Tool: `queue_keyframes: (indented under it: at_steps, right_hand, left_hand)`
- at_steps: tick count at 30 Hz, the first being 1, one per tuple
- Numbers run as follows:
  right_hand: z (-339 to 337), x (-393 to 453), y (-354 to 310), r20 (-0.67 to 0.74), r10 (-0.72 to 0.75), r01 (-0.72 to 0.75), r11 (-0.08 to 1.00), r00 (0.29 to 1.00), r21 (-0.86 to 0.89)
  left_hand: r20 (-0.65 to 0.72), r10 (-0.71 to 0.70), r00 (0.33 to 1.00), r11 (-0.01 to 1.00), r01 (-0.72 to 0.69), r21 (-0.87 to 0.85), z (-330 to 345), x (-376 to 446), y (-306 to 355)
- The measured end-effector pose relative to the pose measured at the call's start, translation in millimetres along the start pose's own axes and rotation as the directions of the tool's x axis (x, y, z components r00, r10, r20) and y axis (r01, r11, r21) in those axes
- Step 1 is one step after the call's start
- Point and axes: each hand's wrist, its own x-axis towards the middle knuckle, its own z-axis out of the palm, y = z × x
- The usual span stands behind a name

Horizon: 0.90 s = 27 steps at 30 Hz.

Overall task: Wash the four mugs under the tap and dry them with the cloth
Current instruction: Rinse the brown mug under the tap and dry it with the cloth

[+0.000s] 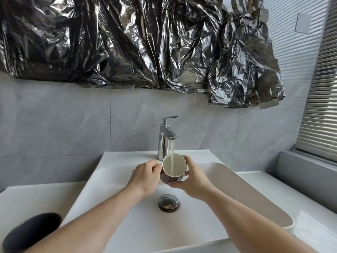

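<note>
Nearest the camera, left of the basin (116,225) and low in view, a dark round rim (31,232) pokes in; whether it is another mug or some other vessel cannot be told. At the bottom of the basin sits the chrome drain plug (168,202), and just beyond it, above the basin's middle, both hands meet on one mug (174,169). The right hand (191,179) wraps its fingers under and around the mug's dark outer wall, carrying it; the left hand (145,177) rests curled fingers against the mug's left side near the rim, though how firmly it grips is hard to judge. The mug tilts its pale inside toward the camera and a stream of water (172,157) falls straight into it from the tap (166,137) at the basin's far edge. Behind the tap, crumpled black plastic (145,42) covers the wall. This looks like rinsing of one mug in progress. No cloth and no other clear mugs show, so how many are already washed cannot be judged; drying of this one is still to come.
</note>
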Motion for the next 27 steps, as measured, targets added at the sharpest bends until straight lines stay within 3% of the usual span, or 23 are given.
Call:
queue_keyframes:
  at_steps: [10,27]
  right_hand:
    - [0.7,2.2,3.5,-0.003,-0.030,0.030,0.999,1.000,-0.013]
    - [6.0,-0.8,-0.2,0.166,0.060,-0.075,0.994,0.984,0.082]
  left_hand:
    - [0.012,-0.026,1.000,0.999,0.026,-0.018,-0.6,-1.0,1.0]
    - [-0.134,0.104,0.985,0.988,-0.087,0.127,-8.8,-5.6,6.8]
